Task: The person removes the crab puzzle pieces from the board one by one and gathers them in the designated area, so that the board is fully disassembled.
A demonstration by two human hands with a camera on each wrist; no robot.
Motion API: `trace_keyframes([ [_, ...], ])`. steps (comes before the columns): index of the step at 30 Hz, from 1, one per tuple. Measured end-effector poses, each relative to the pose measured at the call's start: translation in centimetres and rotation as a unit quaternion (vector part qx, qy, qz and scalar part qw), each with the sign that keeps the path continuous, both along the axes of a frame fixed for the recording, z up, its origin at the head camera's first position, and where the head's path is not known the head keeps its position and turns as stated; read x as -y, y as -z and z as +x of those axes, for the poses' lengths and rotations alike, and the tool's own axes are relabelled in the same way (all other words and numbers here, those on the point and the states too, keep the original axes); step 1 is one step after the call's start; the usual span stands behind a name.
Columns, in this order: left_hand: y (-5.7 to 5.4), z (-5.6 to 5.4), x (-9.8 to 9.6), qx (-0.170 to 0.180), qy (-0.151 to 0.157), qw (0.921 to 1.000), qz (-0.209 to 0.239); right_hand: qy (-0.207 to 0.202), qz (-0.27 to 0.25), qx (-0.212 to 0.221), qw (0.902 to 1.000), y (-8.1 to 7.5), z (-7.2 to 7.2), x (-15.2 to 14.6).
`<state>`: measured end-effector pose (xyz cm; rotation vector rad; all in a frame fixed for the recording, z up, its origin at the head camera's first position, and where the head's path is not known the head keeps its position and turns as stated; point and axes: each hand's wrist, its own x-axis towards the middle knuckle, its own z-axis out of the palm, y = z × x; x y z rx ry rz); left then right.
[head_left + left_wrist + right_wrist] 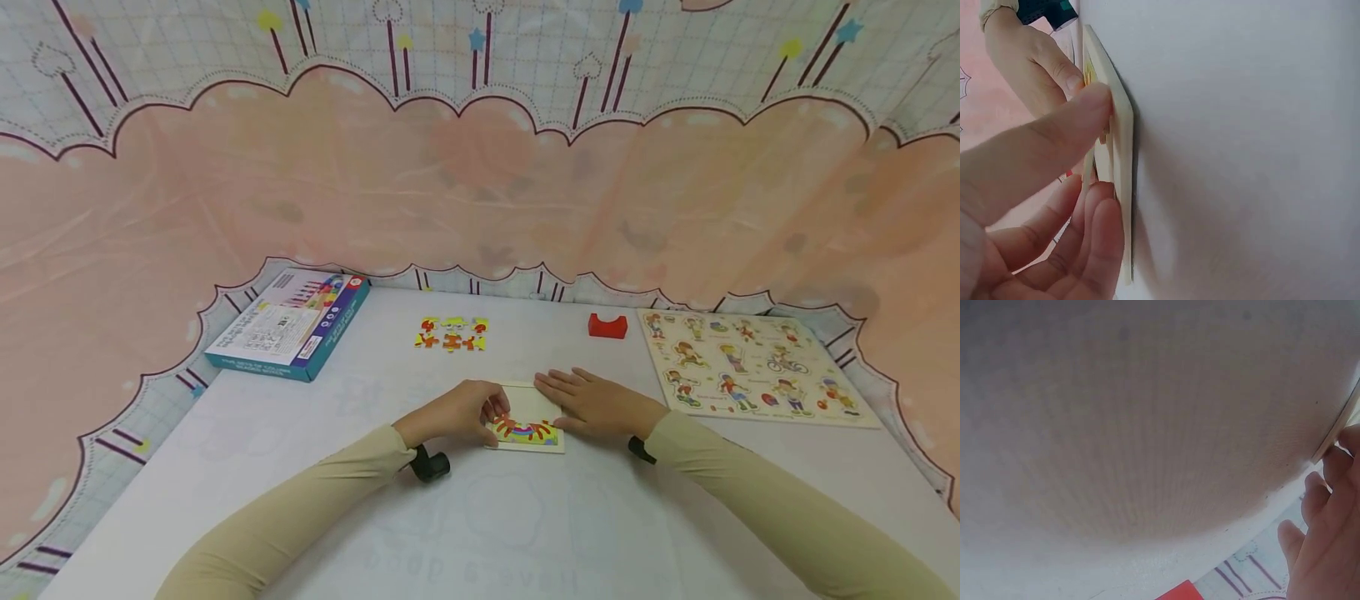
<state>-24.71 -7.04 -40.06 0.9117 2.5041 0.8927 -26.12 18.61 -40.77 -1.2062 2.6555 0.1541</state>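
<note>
A small wooden jigsaw tray [557, 452] lies in front of me, its near part covered by colourful pieces with a red and rainbow picture. At its left side my left hand [463, 412] bends its fingers over the tray. In the left wrist view, thumb and fingertips pinch a thin pale puzzle piece [1089, 170], seen nearly edge-on and largely hidden by the hand; the tray edge [1124, 156] is right beside the fingers. My right hand [606, 403] lies with extended fingers on the tray's right side. Its fingertips also meet the tray edge [1335, 432] in the right wrist view.
Several loose jigsaw pieces [452, 340] lie beyond the tray. A red notched block [607, 326] stands to their right. At the far right is a wooden figure-puzzle board [757, 367]; a flat teal-sided box [288, 325] lies at back left. A patterned curtain [480, 192] hangs behind the table.
</note>
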Motion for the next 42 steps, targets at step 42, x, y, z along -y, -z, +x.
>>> trace_keyframes([
  [42,-0.1,-4.3,10.8,-0.039,-0.188,0.9807,0.039,0.004,-0.006,0.005,1.0000,-0.3,0.2,0.1],
])
